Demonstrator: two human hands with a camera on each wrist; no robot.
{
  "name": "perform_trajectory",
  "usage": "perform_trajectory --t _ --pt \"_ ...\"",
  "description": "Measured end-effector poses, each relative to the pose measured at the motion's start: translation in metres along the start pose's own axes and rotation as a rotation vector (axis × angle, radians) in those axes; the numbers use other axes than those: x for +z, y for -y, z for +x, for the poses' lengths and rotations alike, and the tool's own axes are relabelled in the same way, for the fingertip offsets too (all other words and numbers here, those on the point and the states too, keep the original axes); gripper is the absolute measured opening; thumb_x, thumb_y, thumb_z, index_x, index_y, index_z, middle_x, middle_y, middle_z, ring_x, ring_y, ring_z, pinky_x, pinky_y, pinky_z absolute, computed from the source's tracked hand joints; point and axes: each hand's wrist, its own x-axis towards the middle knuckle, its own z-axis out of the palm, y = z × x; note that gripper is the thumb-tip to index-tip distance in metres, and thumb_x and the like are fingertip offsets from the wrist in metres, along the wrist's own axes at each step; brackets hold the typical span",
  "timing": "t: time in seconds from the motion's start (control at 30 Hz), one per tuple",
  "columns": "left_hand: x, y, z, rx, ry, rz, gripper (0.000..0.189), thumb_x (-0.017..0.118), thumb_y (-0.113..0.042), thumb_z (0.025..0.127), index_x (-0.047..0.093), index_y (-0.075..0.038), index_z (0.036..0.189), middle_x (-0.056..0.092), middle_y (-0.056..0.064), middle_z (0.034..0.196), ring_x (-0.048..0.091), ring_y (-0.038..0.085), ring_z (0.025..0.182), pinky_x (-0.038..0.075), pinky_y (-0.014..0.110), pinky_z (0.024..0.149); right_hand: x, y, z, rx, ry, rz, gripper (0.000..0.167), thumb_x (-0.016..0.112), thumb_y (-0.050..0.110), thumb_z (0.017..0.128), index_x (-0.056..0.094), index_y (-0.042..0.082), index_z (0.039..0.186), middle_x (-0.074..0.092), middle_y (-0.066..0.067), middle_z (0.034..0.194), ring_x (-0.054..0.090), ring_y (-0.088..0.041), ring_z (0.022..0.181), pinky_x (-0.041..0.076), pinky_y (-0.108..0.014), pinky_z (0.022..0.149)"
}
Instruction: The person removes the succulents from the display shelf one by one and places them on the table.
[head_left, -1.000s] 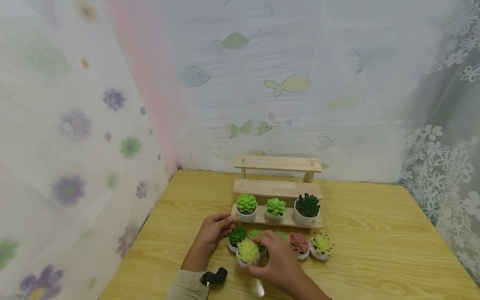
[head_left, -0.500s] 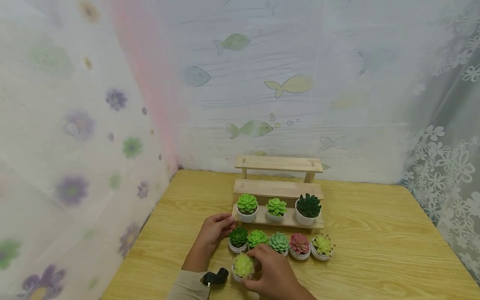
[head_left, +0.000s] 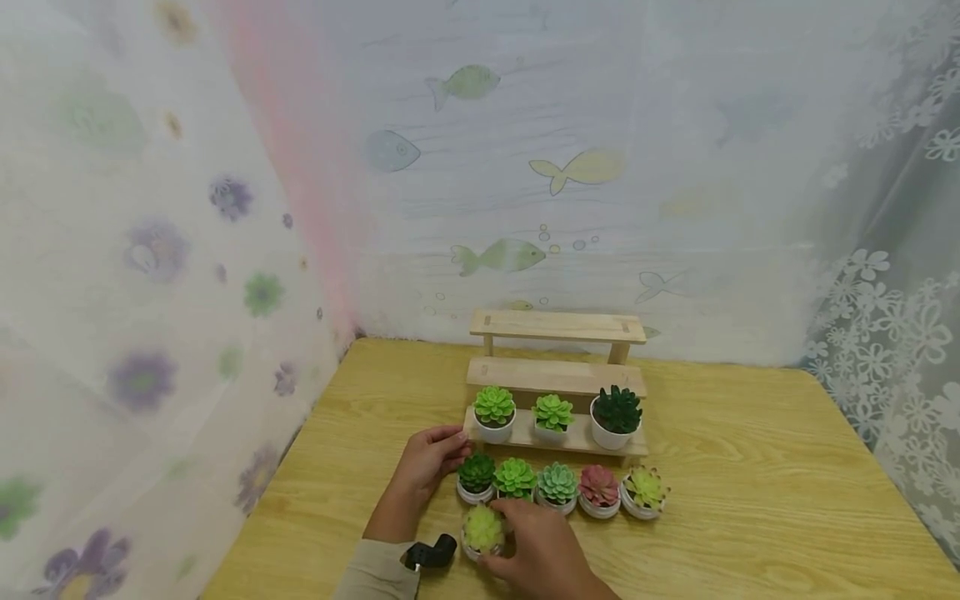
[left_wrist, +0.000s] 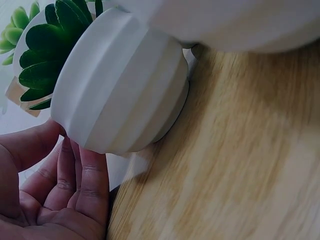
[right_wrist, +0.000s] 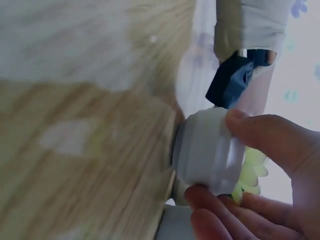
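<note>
In the head view my right hand point(head_left: 543, 546) grips a small white pot with a pale yellow-green succulent point(head_left: 483, 529), thumb and fingers on opposite sides. The right wrist view shows this white ribbed pot point(right_wrist: 210, 150) at the tabletop. My left hand point(head_left: 427, 462) pinches the left end of the lowest board of a wooden plant stand point(head_left: 555, 377). In the left wrist view, a white pot with a dark green succulent point(left_wrist: 120, 85) hides the tips of the left hand point(left_wrist: 60, 185).
Behind the held pot is a row of potted succulents: dark green point(head_left: 476, 473), bright green point(head_left: 515, 477), blue-green point(head_left: 557, 483), red point(head_left: 598, 485) and yellow with dark tips point(head_left: 647, 487). Three more, including a dark one point(head_left: 617, 412), stand on the lowest board. A printed curtain hangs behind.
My right hand has brought the pale succulent left and nearer to me, down to the table in front of the row. The left hand stays at the stand's end.
</note>
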Motion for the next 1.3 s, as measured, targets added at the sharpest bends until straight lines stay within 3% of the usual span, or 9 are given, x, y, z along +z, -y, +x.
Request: perform_trajectory --t 0.2,0.4,0.63,1.3 --pt "0.0006 0.0002 0.0007 0.0 -0.001 -0.001 0.038 0.071 -0.014 0.1 0.063 0.008 0.13 0.079 0.007 0.095 0.074 0.011 0.081 0.06 0.023 0.071 -0.0011 -0.0029 0.0 0.064 0.025 0.097 0.056 0.088 0.046 0.081 0.065 0.014 0.121 0.075 0.003 0.09 0.068 0.0 0.074 0.052 -0.019 0.062" --pt "0.0 0.0008 0.0012 0.005 -0.007 -0.002 0.038 0.071 -0.013 0.1 0.064 0.009 0.13 0.079 0.007 0.095 0.074 0.011 0.081 0.06 0.023 0.071 -0.0013 -0.0046 0.0014 0.081 0.01 0.121 0.053 0.089 0.044 0.081 0.061 0.015 0.116 0.074 0.003 0.087 0.068 -0.001 0.073 0.052 -0.02 0.061" --pt "-0.0004 0.0009 -0.0006 0.003 -0.005 0.015 0.04 0.07 -0.014 0.1 0.063 0.008 0.132 0.079 0.007 0.097 0.074 0.011 0.083 0.06 0.023 0.072 0.0005 -0.0051 0.0029 0.121 -0.005 0.152 0.052 0.092 0.039 0.078 0.052 0.017 0.103 0.06 0.01 0.071 0.047 0.004 0.057 0.041 -0.019 0.053" --pt "-0.0002 0.001 0.0022 -0.005 -0.02 0.025 0.039 0.071 -0.015 0.1 0.064 0.007 0.132 0.08 0.008 0.099 0.074 0.011 0.083 0.06 0.023 0.071 0.0021 -0.0083 0.0031 0.156 -0.01 0.195 0.053 0.093 0.037 0.077 0.047 0.018 0.098 0.056 0.011 0.071 0.046 0.002 0.057 0.039 -0.02 0.055"
